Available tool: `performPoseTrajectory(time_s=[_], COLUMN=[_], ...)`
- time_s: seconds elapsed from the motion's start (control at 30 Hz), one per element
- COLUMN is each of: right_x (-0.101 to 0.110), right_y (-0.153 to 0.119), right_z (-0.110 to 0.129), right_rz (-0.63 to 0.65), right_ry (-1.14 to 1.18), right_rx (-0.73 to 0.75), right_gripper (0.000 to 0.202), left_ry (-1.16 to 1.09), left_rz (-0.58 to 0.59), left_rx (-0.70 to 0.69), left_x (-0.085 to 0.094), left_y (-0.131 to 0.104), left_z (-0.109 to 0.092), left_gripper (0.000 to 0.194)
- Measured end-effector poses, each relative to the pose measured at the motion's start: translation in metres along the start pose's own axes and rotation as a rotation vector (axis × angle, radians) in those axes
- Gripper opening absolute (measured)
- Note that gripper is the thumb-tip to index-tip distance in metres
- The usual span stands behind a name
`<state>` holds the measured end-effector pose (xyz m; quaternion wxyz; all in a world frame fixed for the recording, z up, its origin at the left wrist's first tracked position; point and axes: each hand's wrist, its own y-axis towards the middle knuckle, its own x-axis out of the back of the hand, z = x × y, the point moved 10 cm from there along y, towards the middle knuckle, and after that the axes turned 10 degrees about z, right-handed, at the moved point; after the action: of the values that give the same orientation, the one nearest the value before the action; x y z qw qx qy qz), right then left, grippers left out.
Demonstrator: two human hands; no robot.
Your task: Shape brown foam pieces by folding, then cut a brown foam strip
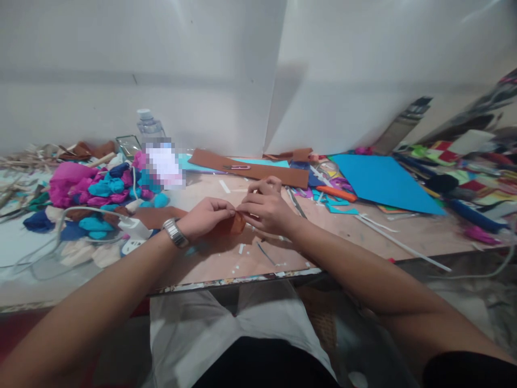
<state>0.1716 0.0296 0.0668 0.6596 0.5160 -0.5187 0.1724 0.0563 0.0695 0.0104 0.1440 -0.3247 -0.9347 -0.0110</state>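
Pinching the upper edge of an orange-brown piece (233, 226) with left hand (207, 216), thumb against fingers. Right hand (267, 207) half-curled, fingertips at same edge; cannot tell if gripping. Piece sits nearer than the long brown strip (269, 173). Pink snips (241, 167) on strip; blue sheet (390, 183) to its right.

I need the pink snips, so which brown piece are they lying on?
The long strip beyond your right hand; snips lie on it, not on the piece you're holding.
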Motion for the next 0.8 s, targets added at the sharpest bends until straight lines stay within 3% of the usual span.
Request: performPoseTrajectory(time_s=[0.2, 0.5, 0.8], right_x=[0.001, 0.005, 0.003], right_y=[0.0, 0.004, 0.004], right_z=[-0.001, -0.002, -0.002], right_rz=[0.0, 0.004, 0.016], right_ry=[0.034, 0.083, 0.099], right_rx=[-0.02, -0.114, -0.119], right_gripper=[0.014, 0.015, 0.014], left_ry=[0.035, 0.233, 0.249], left_rz=[-0.001, -0.067, -0.058], left_rx=[-0.034, -0.108, -0.117], left_x=[0.0, 0.007, 0.005], left_y=[0.0, 0.001, -0.001], left_z=[-0.004, -0.014, -0.016], left_gripper=[0.041, 0.034, 0.036])
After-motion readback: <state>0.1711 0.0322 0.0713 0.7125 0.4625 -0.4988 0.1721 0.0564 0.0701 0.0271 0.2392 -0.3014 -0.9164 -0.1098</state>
